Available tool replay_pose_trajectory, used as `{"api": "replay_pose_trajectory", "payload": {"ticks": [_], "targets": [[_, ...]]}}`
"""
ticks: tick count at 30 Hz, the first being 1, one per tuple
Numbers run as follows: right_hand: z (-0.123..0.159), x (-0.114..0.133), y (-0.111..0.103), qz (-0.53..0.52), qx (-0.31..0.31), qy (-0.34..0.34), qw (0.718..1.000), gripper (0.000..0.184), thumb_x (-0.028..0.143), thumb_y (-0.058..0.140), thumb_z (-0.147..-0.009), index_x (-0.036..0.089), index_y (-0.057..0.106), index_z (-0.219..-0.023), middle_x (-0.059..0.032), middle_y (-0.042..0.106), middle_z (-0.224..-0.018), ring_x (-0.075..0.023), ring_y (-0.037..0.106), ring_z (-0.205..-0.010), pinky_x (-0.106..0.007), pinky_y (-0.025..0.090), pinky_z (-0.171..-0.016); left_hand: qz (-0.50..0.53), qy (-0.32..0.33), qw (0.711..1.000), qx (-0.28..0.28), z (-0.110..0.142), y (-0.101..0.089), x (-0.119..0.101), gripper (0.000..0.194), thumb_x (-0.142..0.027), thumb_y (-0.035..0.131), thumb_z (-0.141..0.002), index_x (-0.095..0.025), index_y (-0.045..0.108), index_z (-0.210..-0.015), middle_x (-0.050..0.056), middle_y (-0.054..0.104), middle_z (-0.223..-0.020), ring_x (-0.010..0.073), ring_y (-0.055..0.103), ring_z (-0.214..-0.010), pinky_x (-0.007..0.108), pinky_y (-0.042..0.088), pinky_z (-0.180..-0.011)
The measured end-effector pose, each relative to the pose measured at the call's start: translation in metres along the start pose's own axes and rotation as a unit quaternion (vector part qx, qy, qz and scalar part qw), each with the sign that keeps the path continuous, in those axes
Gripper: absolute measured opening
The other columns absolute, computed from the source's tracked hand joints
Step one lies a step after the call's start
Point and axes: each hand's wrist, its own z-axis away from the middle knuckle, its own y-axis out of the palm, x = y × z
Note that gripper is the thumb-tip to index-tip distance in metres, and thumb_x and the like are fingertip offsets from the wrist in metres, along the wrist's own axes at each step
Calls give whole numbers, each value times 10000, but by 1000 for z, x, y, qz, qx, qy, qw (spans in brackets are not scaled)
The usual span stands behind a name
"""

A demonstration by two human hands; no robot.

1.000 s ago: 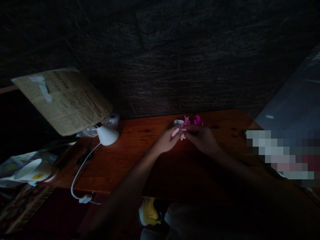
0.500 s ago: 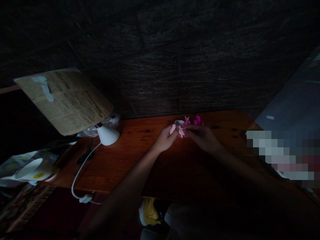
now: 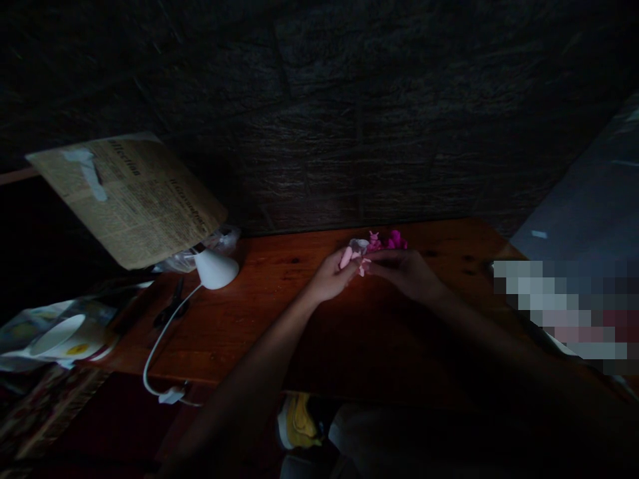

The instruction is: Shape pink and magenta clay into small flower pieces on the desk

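Observation:
In the dim head view, my left hand is closed around a small light pink piece with short projecting points. My right hand reaches in from the other side, thumb and fingers pinched on the same piece. A smooth, rounded pink part shows by the left thumb; I cannot tell whether it joins the piece. Just behind the fingers is a greyish-white item, partly hidden. Beyond the right fingers stand a small pink figurine with two pointed ears and a magenta object.
The wooden table meets a dark, brick-patterned wall. At left are a white lamp with its cord, a printed paper sheet, black scissors and a white mug. A blurred-out patch covers the right.
The light pink piece has turned between my fingers, so less of its pointed shape shows. More of the rounded pink part is visible. Both hands stay in nearly the same place.

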Motion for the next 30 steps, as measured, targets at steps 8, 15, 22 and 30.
{"api": "replay_pose_trajectory", "payload": {"ticks": [8, 15, 22, 30], "targets": [[-3, -3, -2, -16, -76, 41, 996, 155, 318, 742, -694, 197, 766, -789, -29, 757, -753, -199, 695, -713, -362, 563, -752, 143, -93, 985, -8, 0, 7, -1, 284, -422, 643, -764, -180, 494, -758, -72, 446, -522, 45, 347, -416, 180, 230, -407], [-3, 4, -6, -161, -79, 57, 982, 212, 334, 827, -649, 225, 756, -817, -11, 753, -827, -162, 688, -727, -348, 579, -767, 370, -160, 906, -127, -3, -1, -21, 267, -240, 588, -543, -193, 476, -781, -38, 540, -641, 82, 474, -481, 156, 192, -363], [-2, 7, 0, -234, -23, 109, 966, 312, 385, 870, -596, 215, 773, -839, -22, 752, -858, -146, 685, -699, -341, 591, -741, 356, -156, 914, -113, -6, -4, -17, 212, -253, 575, -567, -182, 480, -742, -45, 510, -564, 62, 406, -407, 168, 169, -357], [-2, 10, -3, -73, -104, 28, 992, 315, 471, 808, -693, 214, 753, -868, -44, 766, -910, -180, 692, -782, -347, 564, -792, 286, -132, 943, -102, -9, -5, -3, 172, -322, 565, -690, -177, 472, -689, -49, 472, -479, 42, 313, -328, 216, 148, -364]]}}
